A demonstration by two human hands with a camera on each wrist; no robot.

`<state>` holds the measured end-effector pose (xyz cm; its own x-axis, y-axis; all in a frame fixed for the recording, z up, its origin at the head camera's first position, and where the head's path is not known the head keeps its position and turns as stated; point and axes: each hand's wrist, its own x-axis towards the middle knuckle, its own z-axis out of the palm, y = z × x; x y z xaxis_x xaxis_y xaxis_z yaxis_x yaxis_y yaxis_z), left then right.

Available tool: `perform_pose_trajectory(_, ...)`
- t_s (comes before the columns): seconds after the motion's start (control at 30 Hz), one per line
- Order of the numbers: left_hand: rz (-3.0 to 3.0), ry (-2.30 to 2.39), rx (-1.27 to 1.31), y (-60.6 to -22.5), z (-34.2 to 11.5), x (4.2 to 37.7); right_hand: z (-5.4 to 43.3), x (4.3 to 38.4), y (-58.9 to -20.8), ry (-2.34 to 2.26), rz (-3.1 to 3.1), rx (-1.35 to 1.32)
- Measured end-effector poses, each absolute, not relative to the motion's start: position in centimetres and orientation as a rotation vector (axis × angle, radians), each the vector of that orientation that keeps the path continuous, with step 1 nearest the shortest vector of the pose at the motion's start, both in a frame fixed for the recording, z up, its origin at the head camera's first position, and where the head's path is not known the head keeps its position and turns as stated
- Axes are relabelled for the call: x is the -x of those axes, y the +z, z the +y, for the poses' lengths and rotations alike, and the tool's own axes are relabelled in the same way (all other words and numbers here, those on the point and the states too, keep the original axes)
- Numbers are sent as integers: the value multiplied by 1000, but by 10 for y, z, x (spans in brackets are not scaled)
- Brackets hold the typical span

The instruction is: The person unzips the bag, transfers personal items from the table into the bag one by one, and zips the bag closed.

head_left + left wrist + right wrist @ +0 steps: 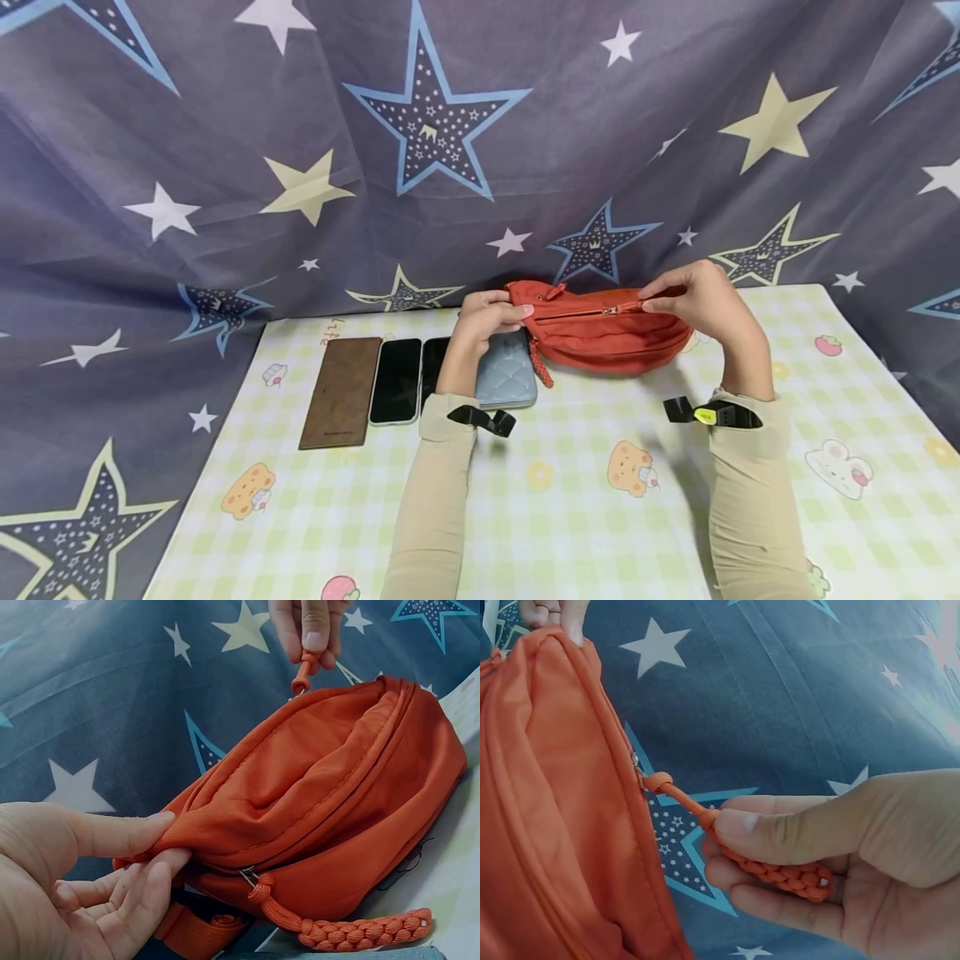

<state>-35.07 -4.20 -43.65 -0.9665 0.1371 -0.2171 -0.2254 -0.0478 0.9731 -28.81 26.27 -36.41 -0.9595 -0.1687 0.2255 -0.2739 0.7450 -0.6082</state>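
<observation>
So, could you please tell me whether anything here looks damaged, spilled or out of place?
Nothing stands out: the red bag is creased, as soft cloth normally is, with no visible tear or spill. The brown wallet, phone and blue quilted case lie flat to its left; the left forearm partly hides a dark object there.

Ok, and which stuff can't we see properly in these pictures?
Inside the orange-red zippered bag: its fabric hides it in every view.
Part of the black phone: behind the left wrist, head view.
Top of the blue quilted wallet: under the left hand, head view.
Lettering on the brown wallet: too small, head view.
The bag's left part: cut off by the left edge, right wrist view.
</observation>
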Motion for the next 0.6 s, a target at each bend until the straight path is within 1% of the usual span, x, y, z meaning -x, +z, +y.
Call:
perform_pose_trajectory(0.3, 2001, 2082, 101, -436, -43, 352, 275, 289, -365, 1018, -2778, -345)
perform_pose_trajectory(0.6, 1997, 2077, 120, -439, -42, 353, 285, 288, -369, 1023, -2802, -217)
